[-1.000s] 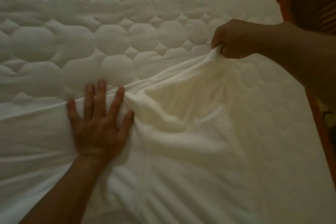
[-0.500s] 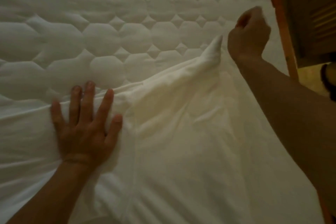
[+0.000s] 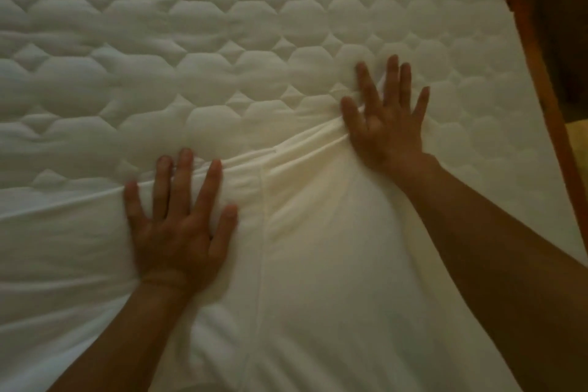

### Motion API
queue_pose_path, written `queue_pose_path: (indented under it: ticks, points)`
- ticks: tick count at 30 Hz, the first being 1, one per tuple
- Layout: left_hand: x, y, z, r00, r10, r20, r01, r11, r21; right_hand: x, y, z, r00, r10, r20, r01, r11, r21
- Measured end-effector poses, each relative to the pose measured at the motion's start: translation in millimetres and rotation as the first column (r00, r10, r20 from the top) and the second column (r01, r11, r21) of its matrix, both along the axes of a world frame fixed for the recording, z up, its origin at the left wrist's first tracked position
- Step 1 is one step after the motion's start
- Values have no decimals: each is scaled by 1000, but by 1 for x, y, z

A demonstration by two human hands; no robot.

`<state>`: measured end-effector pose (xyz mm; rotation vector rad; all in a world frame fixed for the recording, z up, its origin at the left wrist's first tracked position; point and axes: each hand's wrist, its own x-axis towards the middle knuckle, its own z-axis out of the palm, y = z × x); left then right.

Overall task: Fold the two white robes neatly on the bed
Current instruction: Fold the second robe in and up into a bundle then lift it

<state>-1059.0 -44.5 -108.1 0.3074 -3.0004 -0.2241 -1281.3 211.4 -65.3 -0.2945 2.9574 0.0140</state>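
Head view shows the left hand point(image 3: 178, 232) and right hand point(image 3: 388, 124) flat on one robe point(image 3: 318, 264) on the bed point(image 3: 222, 41), fingers point(image 3: 186, 181) spread wide and holding nothing, so the folding looks barely begun and most is left.

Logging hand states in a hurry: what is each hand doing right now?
Left hand: open, pressing flat on the white robe.
Right hand: open, pressing the robe's edge.

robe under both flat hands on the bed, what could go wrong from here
The robe bunches into a ridge between the left hand and right hand; pressing may set that crease in. White on the white quilted bed, its edge is hard to see, so the fold could end crooked.
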Motion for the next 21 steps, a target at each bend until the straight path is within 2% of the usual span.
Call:
queue_pose_path:
  ticks: [3,5,6,8,10,11,12,14,15,21]
  points:
    - [3,-1,9,997,3,73,-6,1000,28,2,-4,4,993,-114,-30,114,993,0]
    - [1,-1,16,992,8,125,-12,999,35,15,-15,16,982,-133,-133,129,991,-33]
    - [0,-1,22,989,-6,149,1,999,37,30,-24,26,978,-82,-192,72,996,-57]
    - [5,-5,30,982,-59,178,52,998,45,75,-37,35,962,153,-228,-175,982,-77]
    - [14,-22,33,974,-79,211,78,997,12,106,-39,28,952,300,-57,-301,954,-4]
    - [21,-36,34,969,-62,239,67,998,-16,107,-35,22,962,270,29,-271,962,21]
    - [29,-51,35,963,-32,268,44,998,-40,101,-30,17,982,181,53,-183,983,22]
    - [44,-80,35,953,52,298,-31,997,-74,80,-26,8,999,-31,31,31,1000,-5]
    - [49,-89,35,952,82,296,-62,995,-76,71,-27,5,997,-81,18,81,996,-22]
    - [48,-95,23,960,86,267,-83,996,-22,70,-29,-2,995,-95,-36,94,995,-23]
